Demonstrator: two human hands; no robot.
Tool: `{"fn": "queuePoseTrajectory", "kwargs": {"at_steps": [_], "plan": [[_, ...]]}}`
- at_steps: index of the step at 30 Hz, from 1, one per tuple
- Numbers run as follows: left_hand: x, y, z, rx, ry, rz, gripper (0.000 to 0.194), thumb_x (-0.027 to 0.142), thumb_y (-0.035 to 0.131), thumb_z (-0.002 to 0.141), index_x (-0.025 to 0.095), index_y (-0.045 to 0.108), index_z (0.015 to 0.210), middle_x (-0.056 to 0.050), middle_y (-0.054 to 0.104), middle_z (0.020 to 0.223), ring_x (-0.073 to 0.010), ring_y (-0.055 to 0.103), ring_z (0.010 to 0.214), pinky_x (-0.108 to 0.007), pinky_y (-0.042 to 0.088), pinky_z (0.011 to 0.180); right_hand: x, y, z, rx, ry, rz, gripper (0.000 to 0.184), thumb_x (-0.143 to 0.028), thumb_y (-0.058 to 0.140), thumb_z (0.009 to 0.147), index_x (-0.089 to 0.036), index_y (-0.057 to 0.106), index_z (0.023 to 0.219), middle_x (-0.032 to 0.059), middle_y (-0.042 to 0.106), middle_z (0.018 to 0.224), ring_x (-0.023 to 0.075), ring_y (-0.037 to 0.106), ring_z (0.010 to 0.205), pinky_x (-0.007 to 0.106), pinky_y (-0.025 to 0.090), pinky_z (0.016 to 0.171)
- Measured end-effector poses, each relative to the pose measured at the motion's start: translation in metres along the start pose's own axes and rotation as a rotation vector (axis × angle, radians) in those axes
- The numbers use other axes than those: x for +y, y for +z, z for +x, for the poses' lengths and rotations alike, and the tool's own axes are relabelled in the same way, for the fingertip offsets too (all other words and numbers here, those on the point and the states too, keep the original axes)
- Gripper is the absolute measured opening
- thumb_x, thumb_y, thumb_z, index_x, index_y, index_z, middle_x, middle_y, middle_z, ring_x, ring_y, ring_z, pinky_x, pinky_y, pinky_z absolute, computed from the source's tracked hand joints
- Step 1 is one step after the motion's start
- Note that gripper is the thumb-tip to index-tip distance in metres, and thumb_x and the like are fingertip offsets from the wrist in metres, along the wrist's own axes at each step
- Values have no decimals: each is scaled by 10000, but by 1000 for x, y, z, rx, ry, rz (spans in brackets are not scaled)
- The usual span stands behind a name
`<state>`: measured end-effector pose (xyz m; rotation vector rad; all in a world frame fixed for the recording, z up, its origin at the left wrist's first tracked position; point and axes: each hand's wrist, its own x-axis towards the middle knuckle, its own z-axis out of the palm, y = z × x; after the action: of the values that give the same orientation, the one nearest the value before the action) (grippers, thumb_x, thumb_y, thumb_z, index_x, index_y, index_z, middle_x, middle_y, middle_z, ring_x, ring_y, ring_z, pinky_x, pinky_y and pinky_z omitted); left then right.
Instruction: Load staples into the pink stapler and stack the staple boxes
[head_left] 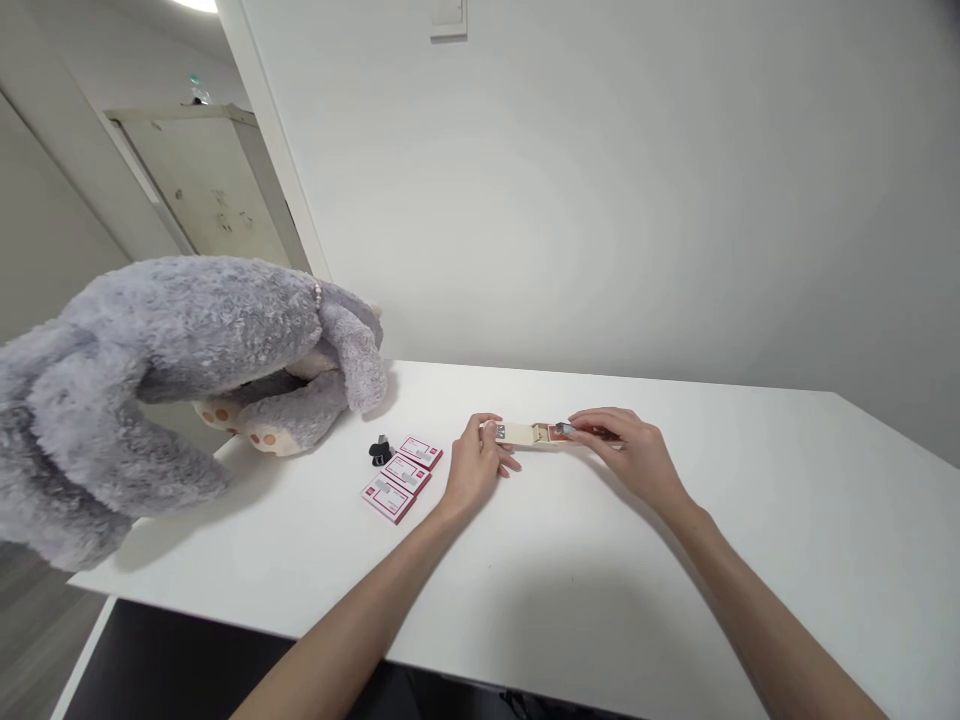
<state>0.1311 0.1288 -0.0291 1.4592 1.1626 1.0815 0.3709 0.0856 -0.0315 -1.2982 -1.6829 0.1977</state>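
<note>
On the white table, a cream stapler (517, 434) lies stretched out lengthwise, apparently opened, with a reddish section toward its right end. My left hand (476, 460) is closed around its left end, where a metal plate shows beside the thumb. The fingers of my right hand (626, 445) are pinched together over the reddish section. A small silver-grey piece (564, 428), looking like a strip of staples, sits at those fingertips. My right hand covers the far end of the stapler.
Left of my hands lie three red-and-white small boxes (406, 473) in a row, beside a small black object (381, 452) like a staple remover. A large grey plush toy (202, 320) leans over the table's left side. The wall (600, 200) stands behind the table (750, 480).
</note>
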Motion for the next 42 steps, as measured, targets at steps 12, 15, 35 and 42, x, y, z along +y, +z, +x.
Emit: {"fn": "queuePoseTrajectory", "kwargs": {"at_steps": [12, 15, 35, 42], "plan": [[-2, -1, 1, 23, -7, 4, 257, 348, 405, 1063, 178, 571, 1160, -29, 707, 691, -177, 736, 561, -225, 534, 484, 2, -5, 1, 3, 7, -9, 250, -536, 656, 968, -317, 776, 982, 37, 785, 1080, 288, 700, 1026, 442, 597, 809], [-2, -1, 0, 21, -1, 21, 260, 344, 398, 1065, 180, 571, 1169, -13, 691, 613, -181, 735, 566, -225, 537, 495, 3, -5, 1, -6, -5, -27, 242, -531, 651, 973, -323, 773, 990, 29, 788, 1077, 285, 700, 1039, 435, 601, 801], [-3, 1, 0, 15, 9, -2, 261, 364, 415, 1059, 179, 576, 1151, -10, 696, 659, -163, 724, 537, -221, 528, 493, -2, -4, -1, -43, -19, -65, 246, -531, 640, 979, -329, 779, 963, 26, 799, 1035, 297, 700, 1061, 439, 616, 776], [-6, 0, 6, 8, -21, -107, 260, 414, 470, 1055, 176, 558, 1112, -16, 704, 650, -179, 728, 531, -232, 525, 483, -11, -4, 0, 40, -43, -13, 234, -532, 686, 950, -325, 775, 1015, 56, 783, 1069, 312, 706, 1018, 519, 583, 896]]}}
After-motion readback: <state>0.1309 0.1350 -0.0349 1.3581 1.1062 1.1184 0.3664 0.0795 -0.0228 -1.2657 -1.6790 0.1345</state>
